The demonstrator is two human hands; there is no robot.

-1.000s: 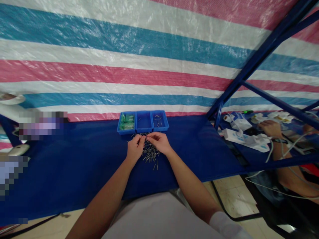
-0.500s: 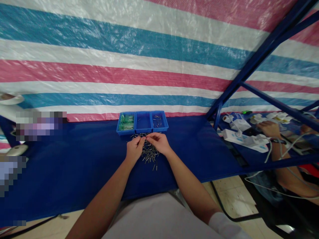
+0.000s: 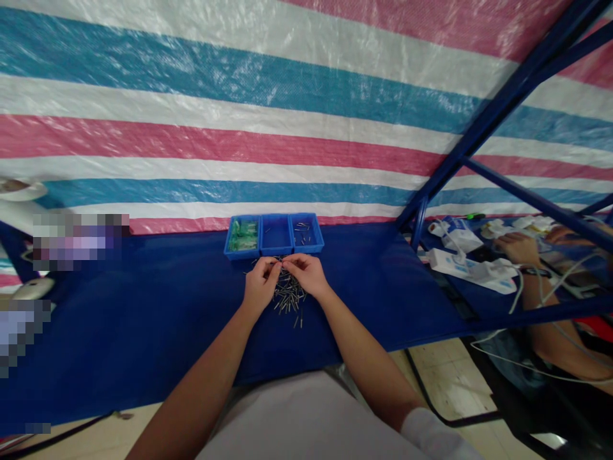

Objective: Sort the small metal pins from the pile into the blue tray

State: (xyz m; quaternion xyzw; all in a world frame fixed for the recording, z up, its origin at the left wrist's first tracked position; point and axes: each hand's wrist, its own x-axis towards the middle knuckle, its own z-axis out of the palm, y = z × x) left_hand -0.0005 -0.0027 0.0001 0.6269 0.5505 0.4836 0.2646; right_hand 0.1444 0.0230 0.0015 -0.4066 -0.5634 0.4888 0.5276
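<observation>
We find metal pins (image 3: pixel 290 298) heaped on the bench (image 3: pixel 167 313) beneath the left hand (image 3: pixel 260 282) and right hand (image 3: pixel 309 275), both curled, tips meeting; whether they grip one, we cannot tell. Blue trays (image 3: pixel 276 251) bound the far side; bench surface extends either way.

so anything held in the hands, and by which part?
Cannot be told: the left hand and right hand are pinched close together over the pile of small metal pieces; anything between them is too small to make out.

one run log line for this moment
left hand: pinched; right hand: pinched, near left; grip contents: unclear; metal pieces: piled below; blue trays: beyond pile
</observation>
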